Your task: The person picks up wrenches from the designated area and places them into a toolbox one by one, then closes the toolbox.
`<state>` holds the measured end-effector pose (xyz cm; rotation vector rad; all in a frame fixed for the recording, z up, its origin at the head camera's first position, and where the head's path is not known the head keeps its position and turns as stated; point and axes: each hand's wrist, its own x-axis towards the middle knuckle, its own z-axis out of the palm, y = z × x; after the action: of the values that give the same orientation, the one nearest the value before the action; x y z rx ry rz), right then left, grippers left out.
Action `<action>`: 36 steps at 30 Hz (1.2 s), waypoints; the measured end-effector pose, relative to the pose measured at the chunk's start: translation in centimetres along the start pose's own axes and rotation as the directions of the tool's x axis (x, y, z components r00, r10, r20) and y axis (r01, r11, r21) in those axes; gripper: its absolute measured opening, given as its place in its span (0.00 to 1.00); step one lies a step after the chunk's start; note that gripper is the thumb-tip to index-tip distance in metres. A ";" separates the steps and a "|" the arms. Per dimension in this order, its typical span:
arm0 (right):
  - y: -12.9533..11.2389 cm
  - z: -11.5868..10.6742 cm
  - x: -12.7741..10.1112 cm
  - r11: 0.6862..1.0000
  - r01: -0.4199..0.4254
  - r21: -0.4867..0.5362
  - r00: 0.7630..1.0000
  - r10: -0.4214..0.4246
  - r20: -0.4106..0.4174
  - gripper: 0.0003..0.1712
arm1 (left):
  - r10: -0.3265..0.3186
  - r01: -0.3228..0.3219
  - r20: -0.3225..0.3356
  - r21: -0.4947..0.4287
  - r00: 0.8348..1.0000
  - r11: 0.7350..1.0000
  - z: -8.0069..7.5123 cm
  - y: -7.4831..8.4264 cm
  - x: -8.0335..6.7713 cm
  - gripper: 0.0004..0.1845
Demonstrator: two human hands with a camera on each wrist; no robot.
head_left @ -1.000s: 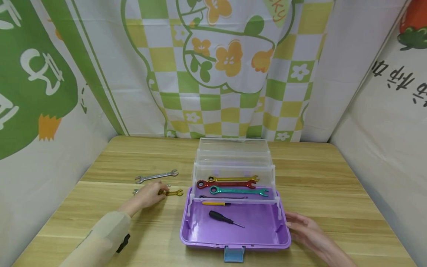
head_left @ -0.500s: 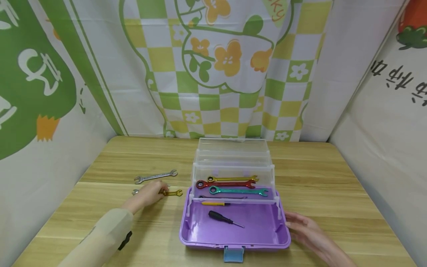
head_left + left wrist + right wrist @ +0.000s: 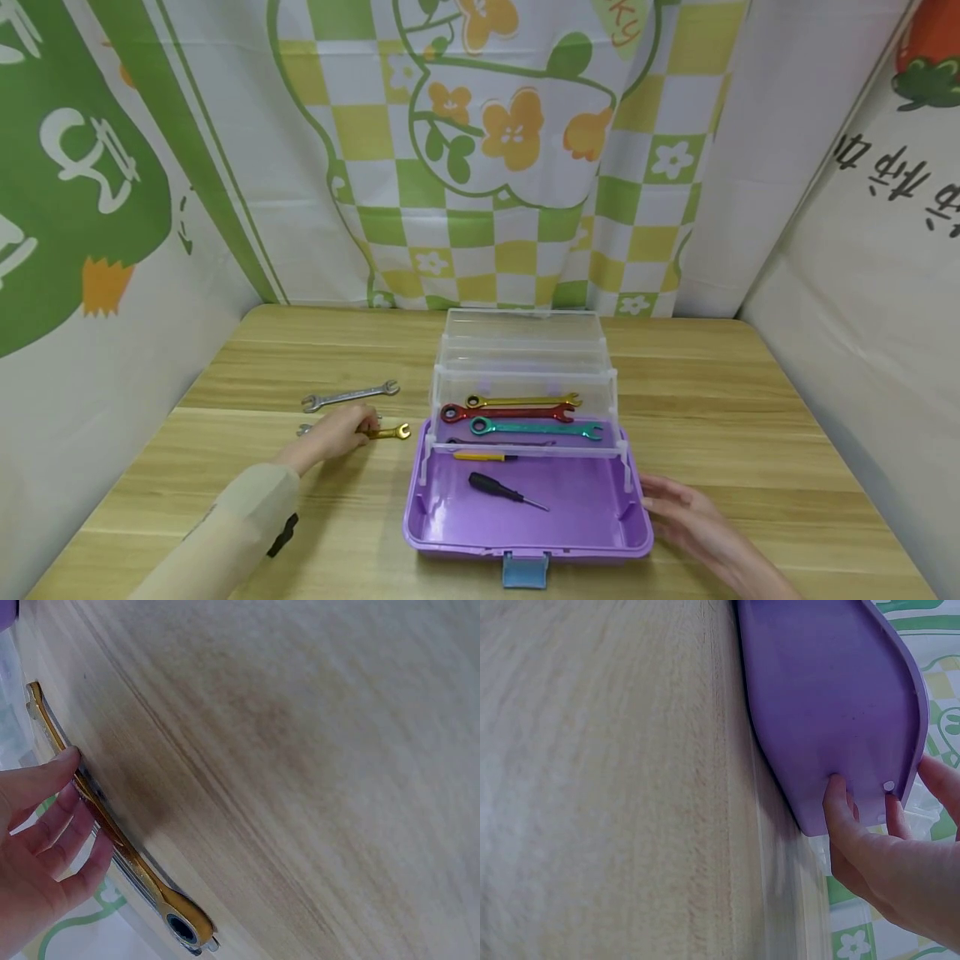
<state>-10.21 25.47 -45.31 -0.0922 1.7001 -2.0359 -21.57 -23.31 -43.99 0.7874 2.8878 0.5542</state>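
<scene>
Left wrist view shows the left hand (image 3: 34, 881) pinching the golden wrench (image 3: 137, 861) between thumb and fingers; it is left of the purple toolbox (image 3: 525, 529), at or just above the table (image 3: 345, 525). The right hand (image 3: 697, 521), its fingers spread, touches the toolbox's right outer wall.

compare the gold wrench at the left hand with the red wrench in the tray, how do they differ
The gold wrench is pinched by the left hand; the red wrench is untouched by both hands. The gold wrench is outside the toolbox; the red wrench is in its clear tray. Both have one ring end and one open end.
</scene>
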 end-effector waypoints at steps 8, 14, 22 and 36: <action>0.0 0.0 0.0 1.000 -0.003 -0.016 1.000 0.003 0.001 0.30 | -0.018 0.017 -0.021 -0.039 1.000 0.999 -0.1 -0.2 -0.2 0.09; 0.0 0.0 0.0 1.000 -0.009 -0.026 1.000 0.009 -0.008 0.32 | -0.030 0.028 -0.035 -0.061 0.999 0.998 -0.1 -0.2 -0.4 0.09; -0.1 0.0 0.0 1.000 0.005 0.008 1.000 -0.005 0.003 0.30 | -0.009 0.005 -0.052 -0.077 0.999 0.997 -0.2 -0.4 -0.5 0.09; 0.1 0.0 0.0 1.000 0.008 0.018 1.000 -0.008 0.010 0.28 | 0.004 -0.031 -0.149 -0.176 0.989 0.984 -0.6 -0.8 -1.1 0.08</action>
<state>-10.20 25.43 -45.39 -0.1030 1.6784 -2.0525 -21.12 -24.68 -43.76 0.7769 2.9101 0.8949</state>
